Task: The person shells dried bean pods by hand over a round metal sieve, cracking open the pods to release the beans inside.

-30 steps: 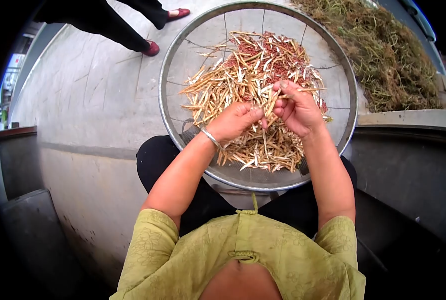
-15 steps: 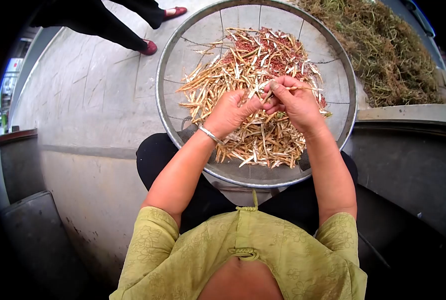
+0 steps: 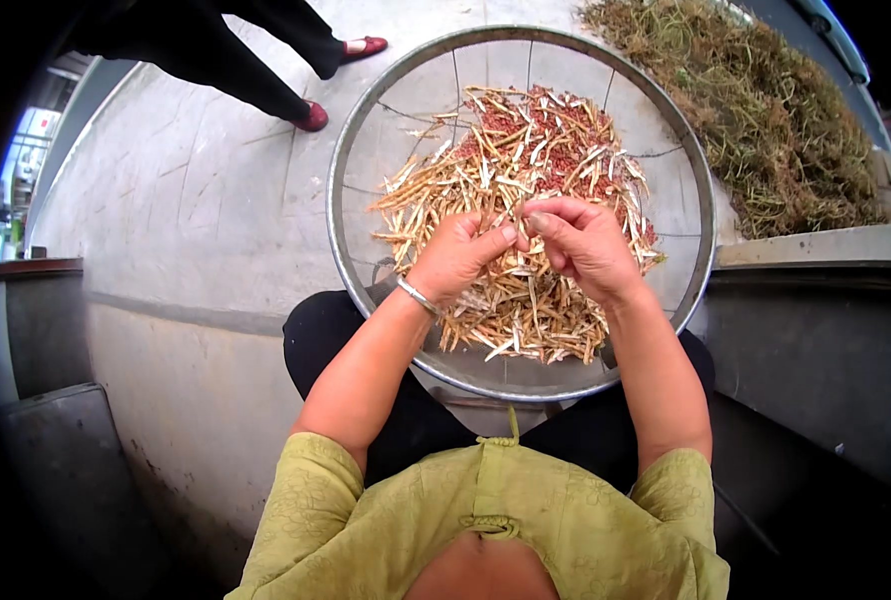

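Both hands meet above a round mesh sieve [image 3: 338, 215] that rests across my knees. My left hand [image 3: 458, 255], a silver bangle at its wrist, is closed with the thumb against the forefinger. Opposite it, my right hand [image 3: 586, 245] pinches with thumb and forefinger. Between the fingertips shows a bit of a thin brown dried bean pod [image 3: 520, 212], mostly hidden by the fingers. Dry pods and split husks [image 3: 526, 320] lie heaped in the sieve below. Small red beans [image 3: 556, 125] are spread among husks at the heap's far side.
Another person's legs [image 3: 236, 70] in dark trousers and red shoes stand at the upper left on the concrete floor [image 3: 196, 200]. At the upper right lies a pile of dried plants [image 3: 756, 130], behind a low ledge [image 3: 816, 247]. A dark panel [image 3: 66, 450] is at lower left.
My hands have shifted slightly, the right fingers now less curled. The pod that stuck out to the right of my right hand no longer shows there. The whole view has shifted a little.
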`<state>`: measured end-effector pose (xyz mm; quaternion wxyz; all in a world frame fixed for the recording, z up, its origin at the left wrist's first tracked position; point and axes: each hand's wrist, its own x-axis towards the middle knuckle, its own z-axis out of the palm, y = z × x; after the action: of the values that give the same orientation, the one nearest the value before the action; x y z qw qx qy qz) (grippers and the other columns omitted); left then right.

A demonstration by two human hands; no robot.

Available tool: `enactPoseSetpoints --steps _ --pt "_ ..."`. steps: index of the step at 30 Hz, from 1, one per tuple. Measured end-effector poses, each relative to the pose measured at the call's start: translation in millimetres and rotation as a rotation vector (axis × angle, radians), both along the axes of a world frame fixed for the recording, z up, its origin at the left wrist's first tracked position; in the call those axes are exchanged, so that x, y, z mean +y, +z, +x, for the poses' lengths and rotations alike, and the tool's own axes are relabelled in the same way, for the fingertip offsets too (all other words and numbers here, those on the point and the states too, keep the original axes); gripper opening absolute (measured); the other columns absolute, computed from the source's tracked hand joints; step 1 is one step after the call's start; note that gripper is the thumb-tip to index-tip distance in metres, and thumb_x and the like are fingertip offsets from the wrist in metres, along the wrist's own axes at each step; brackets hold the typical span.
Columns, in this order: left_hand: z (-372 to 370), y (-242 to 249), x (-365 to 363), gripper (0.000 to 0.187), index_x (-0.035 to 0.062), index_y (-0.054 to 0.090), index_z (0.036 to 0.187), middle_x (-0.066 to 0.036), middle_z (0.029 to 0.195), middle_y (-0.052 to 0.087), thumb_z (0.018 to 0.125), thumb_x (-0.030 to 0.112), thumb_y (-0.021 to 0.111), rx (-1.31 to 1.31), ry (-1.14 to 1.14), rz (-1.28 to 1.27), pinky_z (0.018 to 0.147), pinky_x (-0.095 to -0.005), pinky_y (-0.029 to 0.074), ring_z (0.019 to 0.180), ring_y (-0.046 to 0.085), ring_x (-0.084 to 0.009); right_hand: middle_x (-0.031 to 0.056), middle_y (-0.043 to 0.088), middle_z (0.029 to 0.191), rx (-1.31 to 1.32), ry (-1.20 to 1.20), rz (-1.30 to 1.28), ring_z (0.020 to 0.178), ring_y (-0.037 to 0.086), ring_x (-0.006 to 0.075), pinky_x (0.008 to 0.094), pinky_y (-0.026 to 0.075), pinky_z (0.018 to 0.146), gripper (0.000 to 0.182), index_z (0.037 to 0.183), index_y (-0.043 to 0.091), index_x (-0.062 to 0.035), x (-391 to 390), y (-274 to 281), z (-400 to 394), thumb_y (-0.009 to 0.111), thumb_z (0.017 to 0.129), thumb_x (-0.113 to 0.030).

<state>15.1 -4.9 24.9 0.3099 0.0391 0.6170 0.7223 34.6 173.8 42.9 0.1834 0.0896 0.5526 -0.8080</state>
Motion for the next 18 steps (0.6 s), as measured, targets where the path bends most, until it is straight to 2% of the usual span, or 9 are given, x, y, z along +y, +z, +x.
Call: enactPoseSetpoints --steps 6,10,12,13,15,18 --pt "4 -1 5 0.021 0.0069 0.064 0.077 0.009 0.053 0.04 0.086 0.024 0.055 0.149 -0.042 0.009 0.045 -0.0182 0.025 0.048 0.031 -0.0021 -0.0004 0.059 0.063 0.035 -0.014 0.054 0.047 0.045 0.0021 0.0141 0.031 0.04 0.013 0.082 0.061 -0.0043 -8 -5 -1 0.065 0.081 -0.017" --pt "5 -5 6 0.023 0.0058 0.064 0.076 0.008 0.053 0.041 0.087 0.023 0.053 0.161 -0.021 0.047 0.046 -0.0188 0.025 0.049 0.032 -0.0017 0.0005 0.059 0.065 0.027 -0.064 0.055 0.05 0.047 0.0025 0.0145 0.035 0.043 0.01 0.083 0.06 -0.0026 -12 -7 2 0.063 0.082 -0.013" --pt "3 -10 4 0.023 0.0031 0.065 0.076 0.005 0.06 0.055 0.088 0.017 0.051 0.299 -0.025 -0.113 0.048 -0.0212 0.036 0.054 0.043 -0.0021 0.0015 0.06 0.067 0.091 -0.071 0.173 0.055 0.051 0.0037 0.0158 0.04 0.047 0.008 0.084 0.06 -0.0007 -13 -6 3 0.061 0.084 -0.009" --pt "3 -11 4 0.021 0.0035 0.065 0.075 0.001 0.057 0.055 0.086 0.016 0.052 0.321 -0.009 -0.219 0.047 -0.0227 0.038 0.051 0.045 -0.0037 0.0015 0.06 0.067 0.089 -0.071 0.172 0.055 0.051 0.0037 0.0158 0.04 0.047 0.008 0.084 0.06 -0.0007 -14 -7 4 0.061 0.084 -0.009" --pt "4 -10 4 0.019 0.0036 0.064 0.075 -0.002 0.056 0.055 0.084 0.015 0.053 0.401 0.015 -0.272 0.047 -0.0236 0.038 0.051 0.047 -0.0051 0.0024 0.06 0.069 0.167 -0.057 0.319 0.058 0.054 0.005 0.0169 0.044 0.052 0.009 0.084 0.06 0.0011 -15 -10 5 0.058 0.084 -0.007" --pt "6 -8 7 0.014 0.0034 0.063 0.075 -0.006 0.055 0.055 0.08 0.013 0.054 0.515 0.057 -0.336 0.048 -0.0261 0.041 0.05 0.051 -0.0096 0.0029 0.061 0.07 0.204 -0.101 0.356 0.059 0.056 0.0058 0.0174 0.046 0.052 0.01 0.085 0.061 0.0013 -20 -15 7 0.059 0.084 -0.009"
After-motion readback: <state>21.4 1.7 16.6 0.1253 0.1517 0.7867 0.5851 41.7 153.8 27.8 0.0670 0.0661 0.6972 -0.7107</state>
